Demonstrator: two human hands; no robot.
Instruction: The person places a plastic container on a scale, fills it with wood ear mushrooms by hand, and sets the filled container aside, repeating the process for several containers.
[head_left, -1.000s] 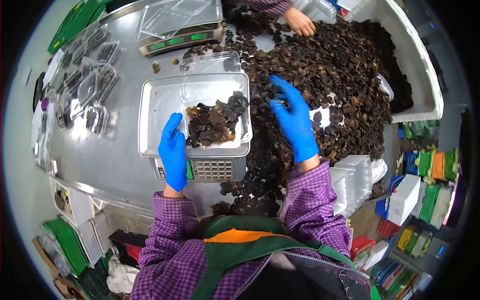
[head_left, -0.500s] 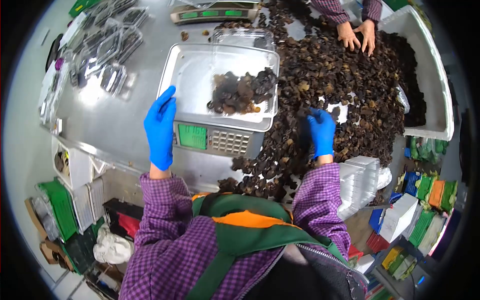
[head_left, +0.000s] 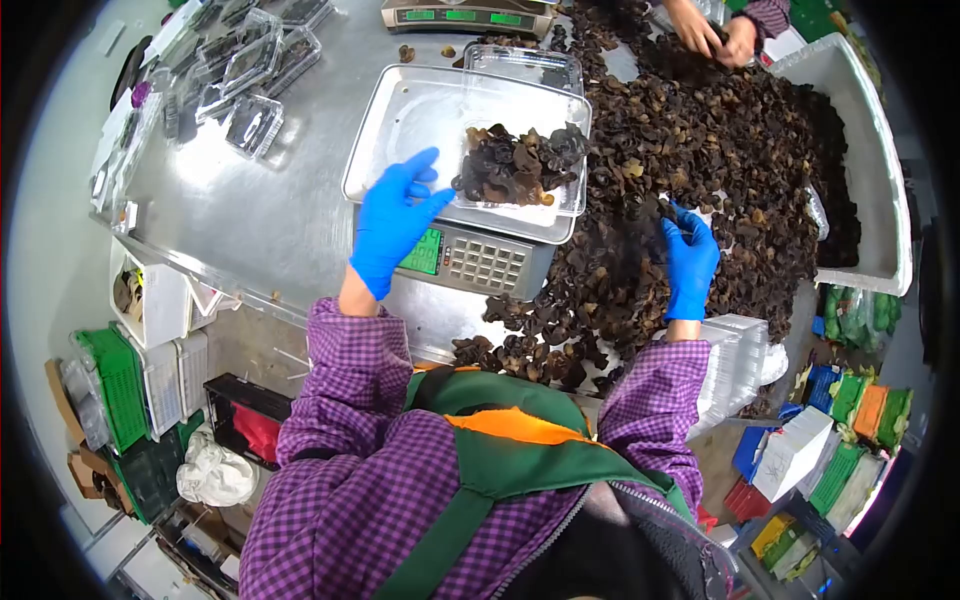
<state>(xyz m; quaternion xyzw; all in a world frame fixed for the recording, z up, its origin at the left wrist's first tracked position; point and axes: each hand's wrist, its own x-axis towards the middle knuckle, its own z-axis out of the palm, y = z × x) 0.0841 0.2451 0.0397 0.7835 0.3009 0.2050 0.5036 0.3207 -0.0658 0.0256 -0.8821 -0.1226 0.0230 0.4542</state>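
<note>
My left hand (head_left: 392,222), in a blue glove, hangs open over the front left edge of the scale's metal tray (head_left: 405,110), partly covering the green display (head_left: 424,252). On that tray a clear plastic box (head_left: 575,200) with its lid (head_left: 525,66) folded back holds a heap of dark wood ear mushrooms (head_left: 515,165). My right hand (head_left: 690,258), also gloved in blue, is at the large loose pile of wood ear mushrooms (head_left: 740,160) right of the scale (head_left: 490,262). Its thumb and fingers pinch a dark piece, partly hidden.
Filled clear boxes (head_left: 255,125) lie at the left of the steel table (head_left: 300,200). A second scale (head_left: 468,18) stands at the back. Another person's hands (head_left: 715,40) work at the pile's far side. A white foam box (head_left: 880,180) and stacked empty plastic boxes (head_left: 730,365) are at right.
My left hand has moved right, over the tray's edge, its fingers spreading. My right hand's fingers have closed at the pile. The other person's hands have drawn together. The whole view has shifted slightly.
</note>
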